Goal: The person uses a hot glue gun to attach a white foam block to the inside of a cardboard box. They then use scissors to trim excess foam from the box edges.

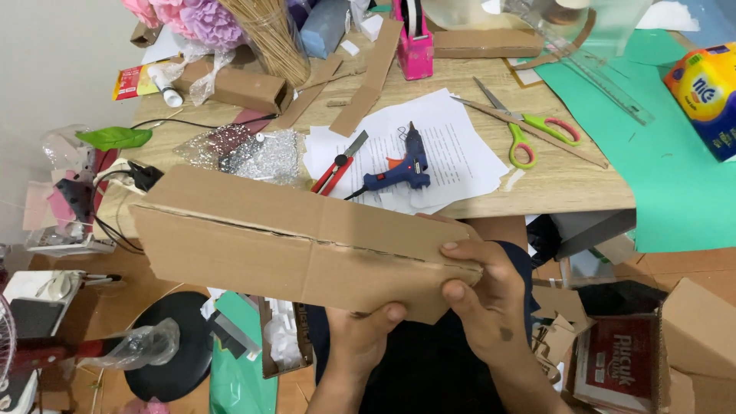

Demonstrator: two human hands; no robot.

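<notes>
We look down from a single head-worn camera, close above our own hands [429,314] and the cardboard [299,245] they raise, facing forward over the table [567,184], with floor clutter filling the lower edges.

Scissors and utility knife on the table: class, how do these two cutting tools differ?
The scissors have green and pink loop handles; the utility knife has a straight red handle. The scissors lie right of the blue glue gun, the utility knife left of it. The scissors have two blades, the utility knife one. Both rest untouched by the hands.
</notes>
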